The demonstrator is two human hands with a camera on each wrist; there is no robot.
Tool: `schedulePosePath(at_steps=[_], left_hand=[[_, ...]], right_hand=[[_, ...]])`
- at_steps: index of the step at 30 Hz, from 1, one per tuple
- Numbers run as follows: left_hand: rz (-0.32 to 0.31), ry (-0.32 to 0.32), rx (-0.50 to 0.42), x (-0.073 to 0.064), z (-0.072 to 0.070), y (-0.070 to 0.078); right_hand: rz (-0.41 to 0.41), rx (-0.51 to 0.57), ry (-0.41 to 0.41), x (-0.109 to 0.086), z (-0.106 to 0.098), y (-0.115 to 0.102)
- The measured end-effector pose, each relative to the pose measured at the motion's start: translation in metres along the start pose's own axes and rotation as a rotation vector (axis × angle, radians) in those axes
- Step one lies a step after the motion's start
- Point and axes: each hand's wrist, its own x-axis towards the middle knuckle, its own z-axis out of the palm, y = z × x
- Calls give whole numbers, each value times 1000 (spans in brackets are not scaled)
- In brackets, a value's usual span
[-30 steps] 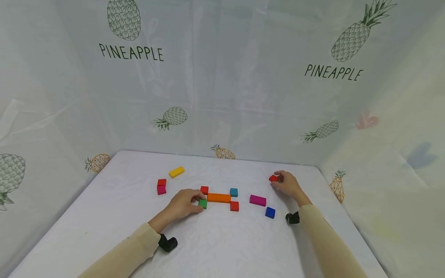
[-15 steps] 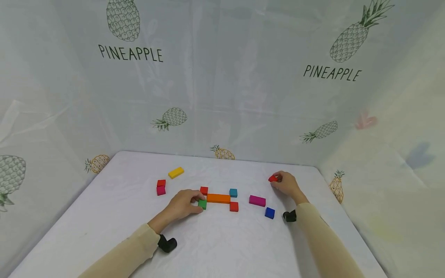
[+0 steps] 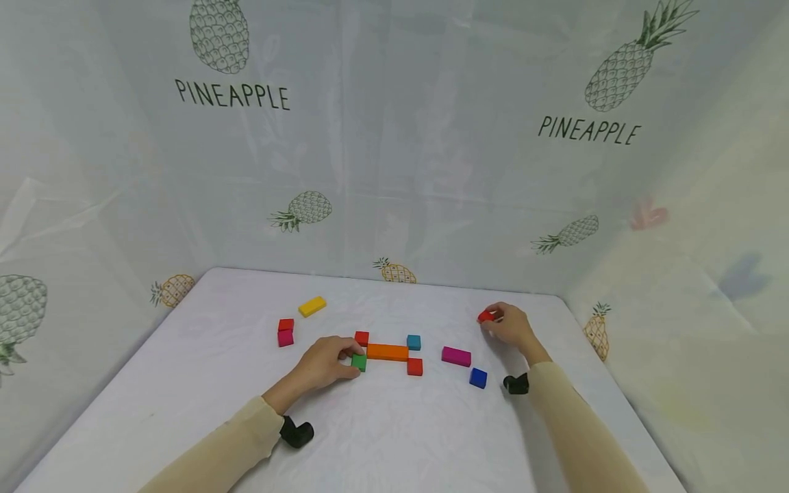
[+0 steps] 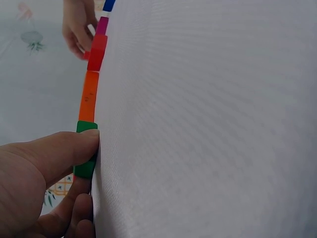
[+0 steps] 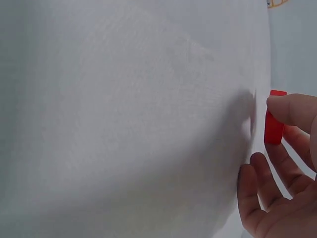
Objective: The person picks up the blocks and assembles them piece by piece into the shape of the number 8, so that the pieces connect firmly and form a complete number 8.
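Observation:
My left hand (image 3: 323,363) pinches a green block (image 3: 359,363) between thumb and fingers, at the left end of a long orange block (image 3: 387,352). The left wrist view shows the thumb across the green block (image 4: 86,169). Red blocks sit at the orange block's far left corner (image 3: 361,337) and near right corner (image 3: 415,367), and a teal block (image 3: 414,342) at its far right. Toward the table's back right, my right hand (image 3: 511,327) grips a red block (image 3: 485,316). In the right wrist view that red block (image 5: 274,130) appears raised off the cloth.
Right of the orange block lie a magenta block (image 3: 456,356) and a blue block (image 3: 478,378). On the left stand a red block (image 3: 286,324) and a pink block (image 3: 285,337), with a yellow block (image 3: 312,306) behind them. A pineapple-printed curtain (image 3: 394,150) borders the white table (image 3: 394,438).
The right hand and its red block have shifted only slightly. My left hand stays in place on the green block, and the other blocks keep their positions.

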Motion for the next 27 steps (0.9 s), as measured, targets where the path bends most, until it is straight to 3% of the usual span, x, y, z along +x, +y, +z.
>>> schedulePosePath(at_steps=[10,27], left_hand=[[-2,-1,-14,0,0,-1],[-32,-5,-12,3,2,-2]], right_hand=[[-87,15,32,-15,-4,-13],[-222,49,73,-56,1,-60]])
